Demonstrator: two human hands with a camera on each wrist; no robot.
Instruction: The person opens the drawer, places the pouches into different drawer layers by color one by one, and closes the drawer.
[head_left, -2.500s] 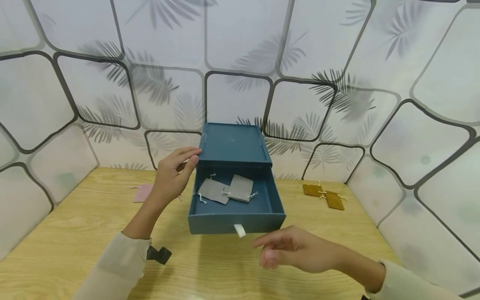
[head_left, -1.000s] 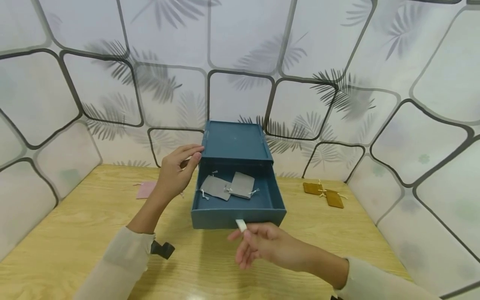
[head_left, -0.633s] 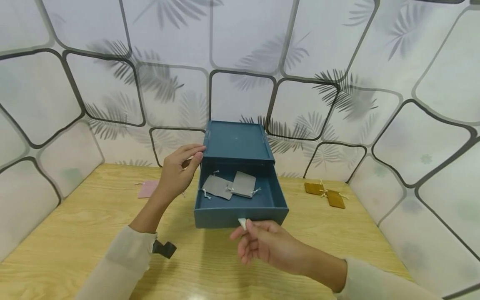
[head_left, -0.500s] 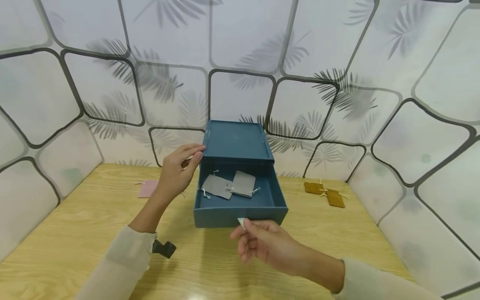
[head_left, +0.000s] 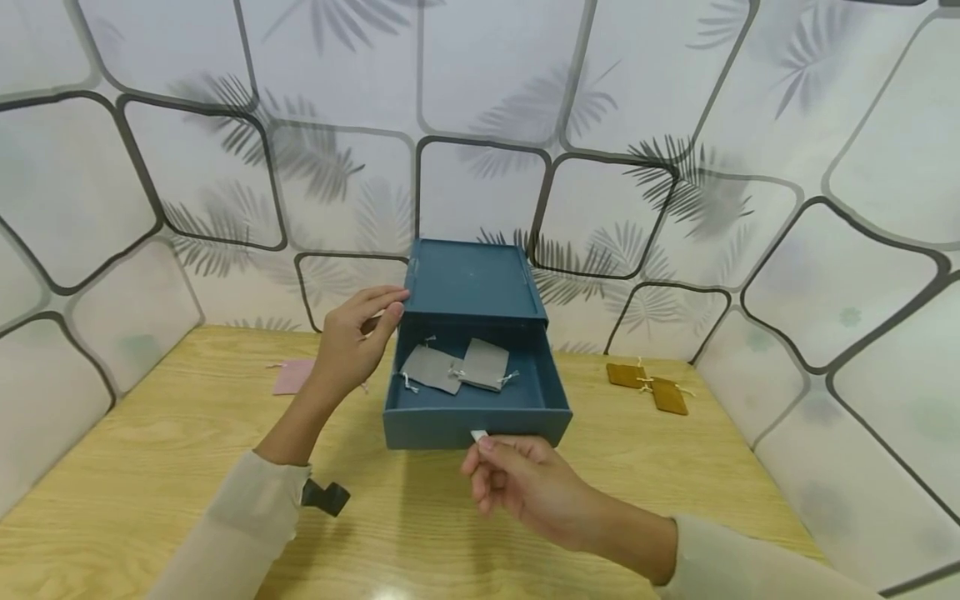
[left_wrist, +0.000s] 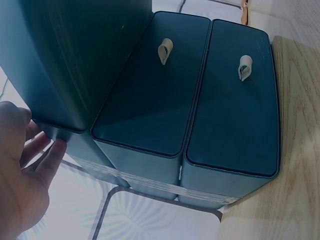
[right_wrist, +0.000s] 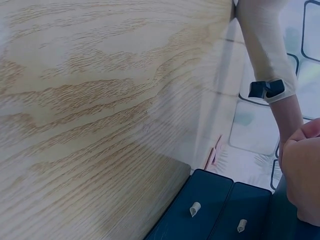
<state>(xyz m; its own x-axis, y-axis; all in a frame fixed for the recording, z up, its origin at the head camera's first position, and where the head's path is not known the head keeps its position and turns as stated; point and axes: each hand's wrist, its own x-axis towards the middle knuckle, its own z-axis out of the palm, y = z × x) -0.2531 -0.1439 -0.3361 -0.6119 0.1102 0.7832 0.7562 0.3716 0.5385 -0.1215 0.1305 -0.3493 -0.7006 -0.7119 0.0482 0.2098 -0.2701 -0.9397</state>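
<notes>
- Drawer (head_left: 427, 429), the top one of a blue cabinet (head_left: 472, 279), stands well out toward the viewer and marks the clock's centre; its front looks slightly nearer the cabinet than a second ago.
- At 5 o'clock, the right hand (head_left: 536, 487) has changed most: two and a half seconds ago it hovered apart from the drawer, and now its thumb and fingers pinch the white pull tab (head_left: 477, 435) on the drawer's front.
- At 10 o'clock, the left hand (head_left: 352, 342) rests as before against the cabinet's left edge, fingers loosely extended and touching it, not wrapped round it.
- Inside the drawer lie a grey bag (head_left: 433, 369) toward 9 o'clock and a second grey bag (head_left: 483, 364) near the middle, their white cords meeting, arranged as earlier.
- Underneath, the left wrist view shows two lower drawers (left_wrist: 150, 95) pushed in, each with a white loop (left_wrist: 165, 50).
- At 9 o'clock on the wooden worktop (head_left: 187, 467) lies a pink bag (head_left: 292, 377), partly hidden by the left arm.
- At 3 o'clock, well apart from the drawer, lie a brown bag (head_left: 626, 375) and, just beside it, another brown bag (head_left: 670, 396).
- At 8 o'clock, a black strap (head_left: 326, 498) sits at the left sleeve (head_left: 232, 517).
- At 12 o'clock, behind the cabinet, rises a leaf-patterned wall (head_left: 480, 196).
- In the way, the right hand covers most of the tab.
</notes>
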